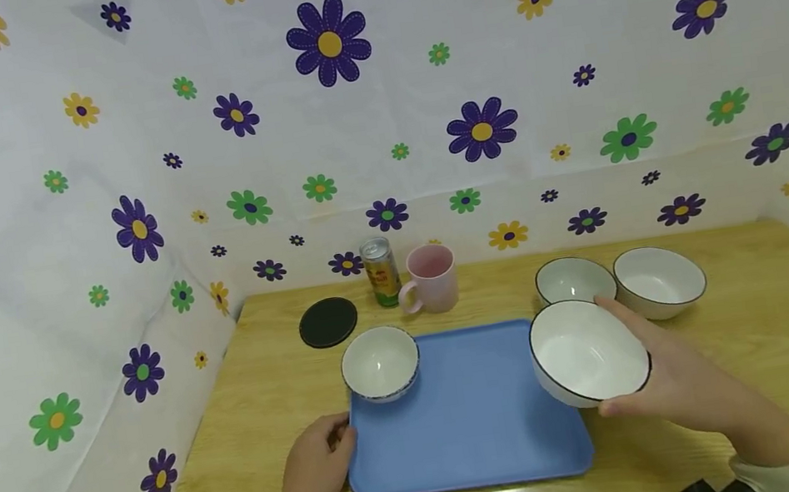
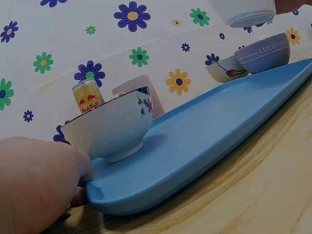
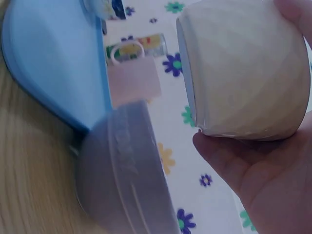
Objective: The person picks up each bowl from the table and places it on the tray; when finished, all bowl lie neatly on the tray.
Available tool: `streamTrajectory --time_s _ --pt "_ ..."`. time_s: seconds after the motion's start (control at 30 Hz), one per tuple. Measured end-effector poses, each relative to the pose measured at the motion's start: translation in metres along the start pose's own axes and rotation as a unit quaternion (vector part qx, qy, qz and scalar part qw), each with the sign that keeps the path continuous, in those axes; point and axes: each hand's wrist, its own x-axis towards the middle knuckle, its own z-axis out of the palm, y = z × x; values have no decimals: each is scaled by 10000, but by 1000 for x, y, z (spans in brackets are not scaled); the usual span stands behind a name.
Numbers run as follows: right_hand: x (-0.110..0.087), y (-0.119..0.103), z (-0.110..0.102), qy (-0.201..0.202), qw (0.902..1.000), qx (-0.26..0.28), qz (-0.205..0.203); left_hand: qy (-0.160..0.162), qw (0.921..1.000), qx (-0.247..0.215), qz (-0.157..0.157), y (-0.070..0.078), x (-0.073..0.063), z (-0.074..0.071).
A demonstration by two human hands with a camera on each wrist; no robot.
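My right hand (image 1: pixel 674 379) grips a white bowl (image 1: pixel 587 349) with a dark rim by its right side, thumb and fingers spread around it. The right wrist view shows a diamond-textured outer wall on this bowl (image 3: pixel 248 68). It is held up over the right part of a blue tray (image 1: pixel 466 429). My left hand (image 1: pixel 318 465) holds the tray's left edge, its fingers curled at the rim. Close to that hand, a flower-patterned bowl (image 2: pixel 109 126) stands upright in the tray's far left corner.
Behind the tray stand a pink mug (image 1: pixel 435 278), a Red Bull can (image 1: pixel 381 273) and a black round coaster (image 1: pixel 328 322). At the back right are two more bowls: a smaller one (image 1: pixel 573 278) and a larger one (image 1: pixel 660 280) with raised lettering. A flowered sheet hangs behind the wooden table.
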Motion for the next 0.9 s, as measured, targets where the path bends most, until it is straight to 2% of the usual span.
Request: streamTrajectory --time_s 0.2,0.43,0.63,0.9 --pt "8 -7 19 -315 9992 136 -209 57 10000 -39 60 2 0 1" --pt "24 -13 48 -639 9947 426 -686 104 9999 28 92 -1 0 0" --pt "35 -24 73 -886 9919 581 -697 46 10000 -6 24 -3 0 1" --pt "42 -36 104 -1186 9867 898 -663 32 10000 -38 82 -1 0 -1"
